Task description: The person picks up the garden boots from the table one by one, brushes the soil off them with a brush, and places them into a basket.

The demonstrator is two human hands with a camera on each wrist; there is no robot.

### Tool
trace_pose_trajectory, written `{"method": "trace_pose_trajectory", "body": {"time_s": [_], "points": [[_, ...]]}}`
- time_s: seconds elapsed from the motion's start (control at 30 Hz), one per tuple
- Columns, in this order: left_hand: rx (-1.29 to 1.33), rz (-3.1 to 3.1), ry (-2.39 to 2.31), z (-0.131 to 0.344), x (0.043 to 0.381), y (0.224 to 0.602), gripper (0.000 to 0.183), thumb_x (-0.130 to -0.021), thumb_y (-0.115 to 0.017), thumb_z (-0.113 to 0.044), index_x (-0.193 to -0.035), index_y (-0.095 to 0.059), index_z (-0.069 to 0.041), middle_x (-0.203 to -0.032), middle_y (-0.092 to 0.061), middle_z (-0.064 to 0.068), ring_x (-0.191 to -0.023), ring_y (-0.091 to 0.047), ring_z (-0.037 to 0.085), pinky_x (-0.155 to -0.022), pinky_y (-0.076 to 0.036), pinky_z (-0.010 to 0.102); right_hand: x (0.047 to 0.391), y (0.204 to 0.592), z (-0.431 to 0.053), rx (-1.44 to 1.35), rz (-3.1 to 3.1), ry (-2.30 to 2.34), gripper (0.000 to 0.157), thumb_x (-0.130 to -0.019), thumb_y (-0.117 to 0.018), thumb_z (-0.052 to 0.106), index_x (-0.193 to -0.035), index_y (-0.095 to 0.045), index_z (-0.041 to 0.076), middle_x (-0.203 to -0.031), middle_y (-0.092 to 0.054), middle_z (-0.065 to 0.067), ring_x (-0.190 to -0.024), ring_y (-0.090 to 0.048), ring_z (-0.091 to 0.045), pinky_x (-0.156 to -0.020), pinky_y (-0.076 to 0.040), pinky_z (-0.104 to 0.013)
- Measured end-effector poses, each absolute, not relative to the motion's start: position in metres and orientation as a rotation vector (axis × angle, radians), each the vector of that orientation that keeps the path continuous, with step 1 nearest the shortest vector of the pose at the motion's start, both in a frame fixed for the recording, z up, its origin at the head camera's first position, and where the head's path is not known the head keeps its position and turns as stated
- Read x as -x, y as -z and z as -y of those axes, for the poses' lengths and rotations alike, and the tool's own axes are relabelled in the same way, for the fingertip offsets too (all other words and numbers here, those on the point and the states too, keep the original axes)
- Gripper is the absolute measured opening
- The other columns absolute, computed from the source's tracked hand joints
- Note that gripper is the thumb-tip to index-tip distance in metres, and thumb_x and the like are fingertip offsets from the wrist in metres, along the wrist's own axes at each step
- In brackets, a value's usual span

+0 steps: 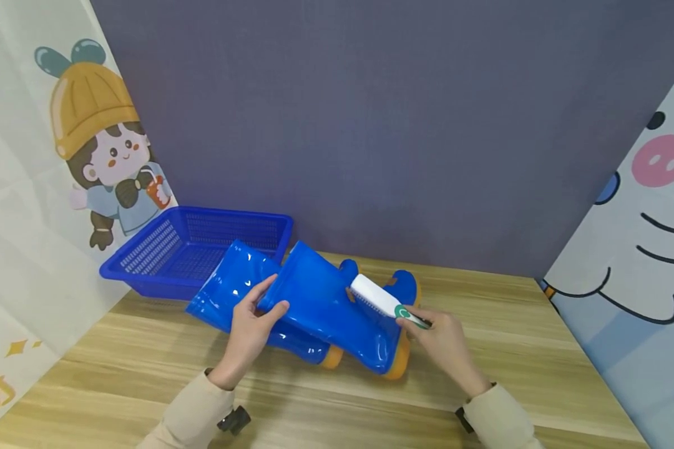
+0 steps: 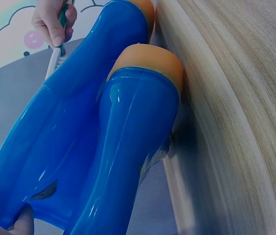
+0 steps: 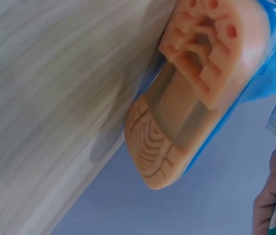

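Observation:
My left hand (image 1: 249, 325) grips the top edge of a blue rain boot (image 1: 321, 298), fingers on one side and thumb on the other. That boot leans over a second blue rain boot (image 1: 220, 293), which lies on its side. Between the fingers of my right hand (image 1: 442, 340) is the green-and-white handle of a scrubbing brush (image 1: 377, 295). Its white head is over the gripped boot near the ankle, bristles facing the boot. In the right wrist view, the orange sole (image 3: 177, 103) shows its tread. The left wrist view shows the second boot's orange heel (image 2: 150, 63).
A blue plastic basket (image 1: 146, 282) stands at the back left, close behind the boot tops. The wooden table (image 1: 511, 349) runs back to a grey panel (image 1: 393, 131). Printed cartoon sheets (image 1: 28, 206) flank both sides.

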State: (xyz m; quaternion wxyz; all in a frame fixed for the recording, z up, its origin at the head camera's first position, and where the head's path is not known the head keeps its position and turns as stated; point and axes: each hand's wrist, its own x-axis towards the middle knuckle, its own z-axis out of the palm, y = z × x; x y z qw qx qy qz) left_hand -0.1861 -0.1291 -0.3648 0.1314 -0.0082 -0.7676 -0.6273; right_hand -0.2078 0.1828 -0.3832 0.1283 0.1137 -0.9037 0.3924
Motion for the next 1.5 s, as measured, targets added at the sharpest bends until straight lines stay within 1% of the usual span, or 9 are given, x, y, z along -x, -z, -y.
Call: {"method": "trace_pose_trajectory", "body": {"time_s": [0.33,0.57,0.7,0.8,0.97,1.17,1.33,1.4,1.5], "points": [[0.02,2.226,1.818,0.129,0.187,0.363,0.052,-0.085,-0.066,-0.015,-0.133,-0.047,-0.018,-0.135,-0.048,0.006,-0.104,-0.053,0.016,-0.079,-0.046,0.015,0.209,0.39,-0.181,-0.406,2.606,-1.001,0.03,-0.078,-0.072,0.025,-0.101,-0.071,0.006,-0.091,-0.07,-0.01,-0.069,-0.057,-0.01,-0.052,-0.045,-0.019],[0.015,2.226,1.817,0.13,0.187,0.365,0.052,-0.085,-0.065,-0.016,-0.133,-0.047,-0.018,-0.139,-0.044,0.004,-0.104,-0.052,0.014,-0.079,-0.046,0.014,0.207,0.397,-0.198,-0.372,2.623,-0.923,0.028,-0.076,-0.074,0.022,-0.099,-0.072,0.006,-0.102,-0.068,-0.017,-0.093,-0.065,-0.03,-0.069,-0.054,-0.039],[0.018,2.229,1.81,0.131,0.186,0.366,0.052,-0.085,-0.065,-0.016,-0.134,-0.046,-0.018,-0.14,-0.043,0.005,-0.106,-0.051,0.016,-0.079,-0.045,0.014,0.205,0.399,-0.211,-0.336,2.657,-0.871,0.03,-0.077,-0.073,0.024,-0.101,-0.071,0.005,-0.102,-0.068,-0.016,-0.09,-0.066,-0.028,-0.064,-0.054,-0.035],[0.023,2.224,1.815,0.13,0.187,0.366,0.052,-0.085,-0.065,-0.016,-0.134,-0.046,-0.018,-0.139,-0.044,0.005,-0.104,-0.052,0.015,-0.079,-0.046,0.014,0.204,0.399,-0.219,-0.307,2.661,-0.812,0.031,-0.077,-0.073,0.023,-0.102,-0.07,0.004,-0.101,-0.068,-0.017,-0.074,-0.065,-0.02,-0.054,-0.049,-0.027],[0.022,2.216,1.83,0.13,0.187,0.366,0.052,-0.085,-0.066,-0.015,-0.133,-0.047,-0.018,-0.137,-0.046,0.005,-0.1,-0.055,0.01,-0.079,-0.047,0.015,0.203,0.393,-0.223,-0.285,2.623,-0.795,0.032,-0.077,-0.073,0.022,-0.104,-0.07,0.004,-0.099,-0.068,-0.018,-0.052,-0.047,-0.009,-0.042,-0.035,-0.02],[0.022,2.208,1.841,0.129,0.187,0.365,0.053,-0.085,-0.066,-0.014,-0.133,-0.046,-0.018,-0.137,-0.046,0.005,-0.098,-0.054,0.009,-0.078,-0.047,0.015,0.207,0.385,-0.197,-0.384,2.563,-0.942,0.033,-0.081,-0.07,0.027,-0.106,-0.069,0.007,-0.096,-0.07,-0.012,-0.066,-0.061,-0.013,-0.051,-0.045,-0.018],[0.025,2.204,1.845,0.128,0.187,0.365,0.053,-0.084,-0.066,-0.015,-0.134,-0.046,-0.017,-0.138,-0.045,0.005,-0.095,-0.054,0.006,-0.077,-0.046,0.015,0.21,0.385,-0.18,-0.474,2.564,-0.926,0.032,-0.081,-0.07,0.025,-0.105,-0.069,0.004,-0.086,-0.069,-0.007,-0.058,-0.056,-0.007,-0.047,-0.043,-0.016],[0.027,2.203,1.843,0.128,0.187,0.365,0.053,-0.085,-0.066,-0.015,-0.134,-0.046,-0.017,-0.138,-0.045,0.005,-0.095,-0.054,0.006,-0.077,-0.046,0.015,0.21,0.387,-0.181,-0.458,2.57,-0.863,0.031,-0.079,-0.072,0.024,-0.103,-0.07,0.004,-0.086,-0.069,-0.007,-0.059,-0.053,-0.006,-0.048,-0.042,-0.018],[0.028,2.216,1.828,0.129,0.186,0.365,0.052,-0.085,-0.065,-0.016,-0.134,-0.046,-0.018,-0.139,-0.044,0.005,-0.098,-0.053,0.01,-0.078,-0.046,0.015,0.207,0.39,-0.189,-0.434,2.572,-0.808,0.03,-0.077,-0.073,0.022,-0.101,-0.071,0.004,-0.092,-0.07,-0.012,-0.069,-0.063,-0.017,-0.057,-0.051,-0.028]]}}
